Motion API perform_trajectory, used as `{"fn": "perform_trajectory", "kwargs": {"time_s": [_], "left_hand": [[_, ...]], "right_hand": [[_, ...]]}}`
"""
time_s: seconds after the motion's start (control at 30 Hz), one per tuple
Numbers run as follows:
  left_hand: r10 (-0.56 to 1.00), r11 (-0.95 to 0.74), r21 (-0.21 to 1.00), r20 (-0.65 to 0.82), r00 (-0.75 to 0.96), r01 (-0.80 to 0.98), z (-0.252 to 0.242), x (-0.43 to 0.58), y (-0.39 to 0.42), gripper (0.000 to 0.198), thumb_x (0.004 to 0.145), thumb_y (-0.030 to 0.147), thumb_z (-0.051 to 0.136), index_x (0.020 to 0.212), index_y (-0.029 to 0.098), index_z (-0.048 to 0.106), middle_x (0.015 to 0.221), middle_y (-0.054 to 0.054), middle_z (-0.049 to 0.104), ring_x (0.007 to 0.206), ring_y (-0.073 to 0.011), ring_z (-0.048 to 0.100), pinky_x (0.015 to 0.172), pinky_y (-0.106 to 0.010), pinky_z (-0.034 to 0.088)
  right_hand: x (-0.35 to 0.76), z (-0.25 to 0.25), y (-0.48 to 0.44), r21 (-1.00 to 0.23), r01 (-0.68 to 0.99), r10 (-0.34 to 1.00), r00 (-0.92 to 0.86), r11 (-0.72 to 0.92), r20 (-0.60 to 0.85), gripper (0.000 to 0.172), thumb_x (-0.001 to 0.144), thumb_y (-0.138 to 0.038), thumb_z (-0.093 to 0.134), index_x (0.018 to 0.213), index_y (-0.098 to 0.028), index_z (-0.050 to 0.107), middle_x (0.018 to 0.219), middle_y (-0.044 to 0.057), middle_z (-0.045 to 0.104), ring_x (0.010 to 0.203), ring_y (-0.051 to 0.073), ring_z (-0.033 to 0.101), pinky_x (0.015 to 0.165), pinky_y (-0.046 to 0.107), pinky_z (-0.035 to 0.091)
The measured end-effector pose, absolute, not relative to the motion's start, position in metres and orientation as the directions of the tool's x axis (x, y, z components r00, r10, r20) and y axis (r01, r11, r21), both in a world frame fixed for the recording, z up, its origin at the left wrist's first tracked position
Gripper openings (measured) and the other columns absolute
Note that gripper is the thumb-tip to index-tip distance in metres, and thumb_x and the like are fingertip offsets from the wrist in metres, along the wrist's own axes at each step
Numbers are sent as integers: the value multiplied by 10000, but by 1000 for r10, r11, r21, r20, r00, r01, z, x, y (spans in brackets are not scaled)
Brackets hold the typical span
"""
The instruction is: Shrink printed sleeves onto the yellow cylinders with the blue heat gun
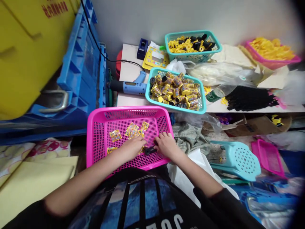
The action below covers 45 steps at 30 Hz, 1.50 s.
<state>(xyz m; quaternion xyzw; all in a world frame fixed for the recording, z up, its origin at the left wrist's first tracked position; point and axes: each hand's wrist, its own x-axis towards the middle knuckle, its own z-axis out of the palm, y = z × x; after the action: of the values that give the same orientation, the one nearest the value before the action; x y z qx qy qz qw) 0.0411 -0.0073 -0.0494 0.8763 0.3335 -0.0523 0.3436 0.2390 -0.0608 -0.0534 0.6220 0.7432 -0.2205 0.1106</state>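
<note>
My left hand (133,147) is low inside a pink mesh basket (96,115), fingers bent and close together at several small yellow printed wrappers (132,129). What lies under its fingertips is hidden. My right hand (166,145) reaches over the basket's right side, its fingers curled round a small black plastic tube (150,150). The tube's left end points toward my left fingers; whether they touch it I cannot tell. More wrappers lie loose on the basket floor, one flat printed wrapper (115,135) at the left.
Behind stands a white table (128,65) bearing a blue heat gun (134,87), a teal basket (200,95) of wrapped tubes and another teal basket (197,57) of yellow and black parts. Blue crates (81,70) rise at the left. A light-blue stool (245,160) is at the right.
</note>
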Motion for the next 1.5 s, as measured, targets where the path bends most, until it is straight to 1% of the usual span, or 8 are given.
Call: {"fn": "perform_trajectory", "kwargs": {"time_s": [0.27, 0.6, 0.77, 0.9, 1.1, 1.23, 1.37, 1.5], "left_hand": [[616, -527, 452, -380, 690, 720, -62, 25, 3, 185, 740, 163, 663, 924, 161, 653, 1044, -105, 614, 1044, -271, 545, 863, -363, 449], [658, -384, 510, -435, 615, 770, -60, 12, 18, 236, 866, 262, 532, 689, 181, 665, 741, -31, 675, 694, -164, 588, 644, -271, 394], [717, -324, 516, -413, 561, 793, -42, -2, 23, 327, 935, 323, 424, 796, 180, 682, 764, -39, 699, 699, -169, 615, 653, -276, 417], [710, -359, 506, -398, 581, 784, -45, 0, 7, 117, 795, 256, 634, 873, 191, 692, 923, -63, 702, 891, -226, 628, 772, -318, 447], [706, -347, 491, -425, 567, 799, -71, 0, -4, 104, 753, 97, 617, 716, 161, 691, 802, -80, 690, 832, -236, 638, 798, -351, 461], [710, -291, 556, -420, 565, 779, -64, -9, 10, 145, 795, 137, 600, 761, 189, 731, 722, -36, 696, 751, -191, 639, 740, -296, 460], [782, -140, 651, -390, 487, 746, -34, -18, 17, 361, 822, 189, 574, 1176, 203, 644, 742, -1, 691, 665, -161, 636, 625, -257, 462], [846, -14, 849, -271, 459, 528, 1, -23, 10, 129, 778, 228, 619, 875, 183, 691, 764, -24, 698, 739, -185, 657, 679, -296, 500]], "right_hand": [[235, -68, -42, -442, 897, 898, -178, -20, -402, 289, 911, -226, 397, 1089, -148, 612, 1051, 113, 573, 974, 183, 550, 891, 327, 414], [233, -53, -38, -902, 361, 962, -47, -235, -270, 343, 862, -460, 447, 1010, -169, 550, 906, 27, 607, 796, 117, 557, 764, 262, 431], [218, -52, -39, -942, 165, 948, -77, -293, -308, 373, 867, -464, 346, 926, -155, 545, 745, 7, 520, 654, 98, 498, 636, 237, 394], [205, -49, -33, -949, 144, 957, -40, -280, -288, 370, 769, -516, 579, 835, -153, 547, 796, 8, 540, 731, 97, 475, 705, 234, 385], [207, -47, -29, -961, 38, 961, 48, -274, -272, 389, 801, -468, 526, 1056, -175, 535, 826, 4, 512, 684, 80, 432, 637, 218, 355], [210, -47, -32, -955, -27, 955, 29, -295, -296, 378, 769, -447, 552, 1020, -165, 541, 770, -8, 491, 623, 64, 407, 581, 209, 314], [208, -45, -33, -948, -56, 949, -13, -314, -314, 393, 739, -491, 617, 930, -151, 566, 682, -18, 450, 592, 60, 369, 574, 211, 296], [203, -43, -31, -937, -98, 937, -135, -336, -322, 553, 750, -659, 588, 991, -162, 601, 716, 1, 479, 620, 72, 417, 586, 215, 316]]}}
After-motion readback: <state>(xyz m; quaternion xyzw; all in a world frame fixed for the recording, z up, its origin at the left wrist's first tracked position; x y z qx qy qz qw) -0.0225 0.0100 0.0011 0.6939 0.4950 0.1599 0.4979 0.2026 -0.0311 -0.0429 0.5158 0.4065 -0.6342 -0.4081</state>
